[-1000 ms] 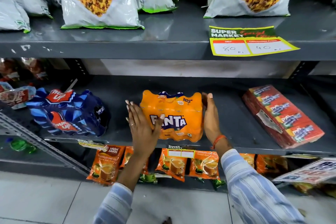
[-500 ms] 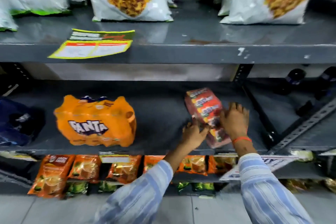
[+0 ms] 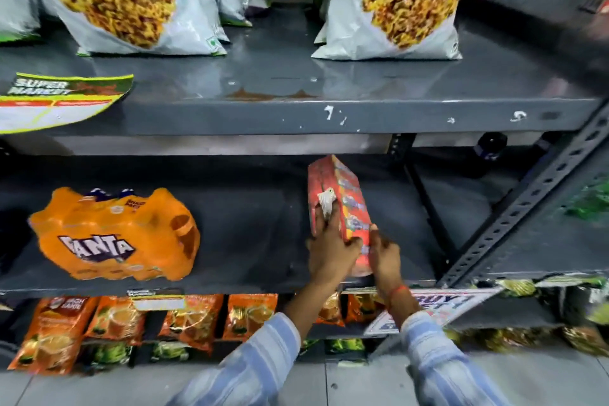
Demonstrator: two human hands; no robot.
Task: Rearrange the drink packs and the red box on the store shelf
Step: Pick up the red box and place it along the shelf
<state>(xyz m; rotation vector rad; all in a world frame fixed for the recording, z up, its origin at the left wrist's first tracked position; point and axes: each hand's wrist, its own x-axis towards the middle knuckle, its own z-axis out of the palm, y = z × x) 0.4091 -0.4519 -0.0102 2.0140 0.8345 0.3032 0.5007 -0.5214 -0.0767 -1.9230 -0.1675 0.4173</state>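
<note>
The red box (image 3: 342, 194) is tipped up on its long edge on the middle shelf (image 3: 257, 234), right of centre. My left hand (image 3: 329, 247) grips its left face and near end, fingers over a white torn label. My right hand (image 3: 384, 254) holds the near right corner. An orange Fanta drink pack (image 3: 115, 234) lies on the same shelf at the left, apart from both hands. A dark blue drink pack (image 3: 8, 241) shows only as a dark edge at the far left.
Large snack bags (image 3: 395, 3) stand on the upper shelf, with a yellow price tag (image 3: 56, 99) on its edge. Orange tea pouches (image 3: 184, 320) hang below. A slotted metal upright (image 3: 527, 208) slants at the right, and a sign (image 3: 438, 306) is on the lower edge.
Both hands left the Fanta pack and moved right to the red box. The box, first flat on the shelf, is now raised onto its edge in both hands. The view swung right.
</note>
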